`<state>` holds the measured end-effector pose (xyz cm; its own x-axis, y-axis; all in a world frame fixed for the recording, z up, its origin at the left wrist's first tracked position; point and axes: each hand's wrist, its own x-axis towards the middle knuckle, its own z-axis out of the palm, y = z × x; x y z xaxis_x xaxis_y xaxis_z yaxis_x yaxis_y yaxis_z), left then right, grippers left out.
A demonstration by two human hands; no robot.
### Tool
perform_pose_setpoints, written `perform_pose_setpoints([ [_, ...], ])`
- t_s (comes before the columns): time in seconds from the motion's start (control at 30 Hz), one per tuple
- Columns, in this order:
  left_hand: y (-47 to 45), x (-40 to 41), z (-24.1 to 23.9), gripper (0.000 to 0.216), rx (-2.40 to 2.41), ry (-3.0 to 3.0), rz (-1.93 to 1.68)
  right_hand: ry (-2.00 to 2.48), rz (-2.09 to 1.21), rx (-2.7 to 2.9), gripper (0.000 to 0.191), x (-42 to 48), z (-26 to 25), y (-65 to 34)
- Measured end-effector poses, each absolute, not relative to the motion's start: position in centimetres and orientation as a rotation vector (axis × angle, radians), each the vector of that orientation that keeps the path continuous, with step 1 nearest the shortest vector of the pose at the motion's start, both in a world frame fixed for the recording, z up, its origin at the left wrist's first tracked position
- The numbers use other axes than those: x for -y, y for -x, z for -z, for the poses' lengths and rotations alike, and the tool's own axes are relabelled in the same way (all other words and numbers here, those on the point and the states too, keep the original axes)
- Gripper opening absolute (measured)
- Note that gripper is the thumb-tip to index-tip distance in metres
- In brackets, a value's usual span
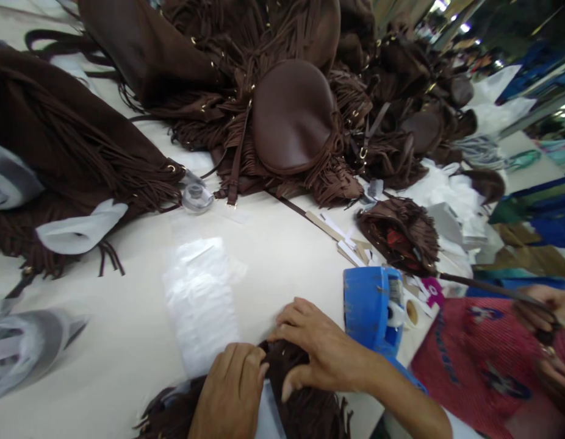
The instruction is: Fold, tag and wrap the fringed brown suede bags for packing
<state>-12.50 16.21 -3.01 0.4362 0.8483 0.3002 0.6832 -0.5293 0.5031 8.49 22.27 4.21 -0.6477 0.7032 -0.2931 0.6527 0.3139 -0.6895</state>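
Note:
A dark brown fringed bag [305, 396] lies at the bottom edge of the head view, partly cut off. My left hand [232, 390] has its fingers curled over the bag's edge, closed on it. Across the bag's upper right part rests my right hand [319, 350], its thumb spread away from the fingers. Between the hands, a pale flat piece [268, 411] shows against the brown material. A stack of clear plastic bags [202, 305] lies just beyond my left hand.
Right of my hands stands a blue tape dispenser [365, 305]. Brown fringed bags are heaped at the back, one showing a round base [291, 116]. Another fringed bag [396, 235] sits beyond the dispenser. At right, a co-worker's hand [539, 305] holds a dark strap.

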Motion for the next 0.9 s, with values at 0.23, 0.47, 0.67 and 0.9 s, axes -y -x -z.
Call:
perform_pose_setpoints([
  [0.23, 12.5, -15.6, 2.9, 0.011, -1.317, -2.337, -0.667, 1.271, -1.229, 2.737, 0.05, -23.4, -4.0, -7.5],
  [0.47, 12.5, -15.0, 3.3, 0.012, -1.32, -2.311, -0.603, 1.161, -1.212, 2.867, 0.036, -23.9, -3.6, -7.1],
  [0.67, 12.1, -15.1, 2.6, 0.014, -1.403, -2.323, -0.446, 1.24, -1.151, 2.893, 0.043, -23.5, -3.4, -6.6],
  [0.9, 13.7, -14.0, 0.8, 0.032, -1.6, -2.43, -0.538, 1.479, -0.597, 2.723, 0.061, -18.5, -4.0, -6.1],
])
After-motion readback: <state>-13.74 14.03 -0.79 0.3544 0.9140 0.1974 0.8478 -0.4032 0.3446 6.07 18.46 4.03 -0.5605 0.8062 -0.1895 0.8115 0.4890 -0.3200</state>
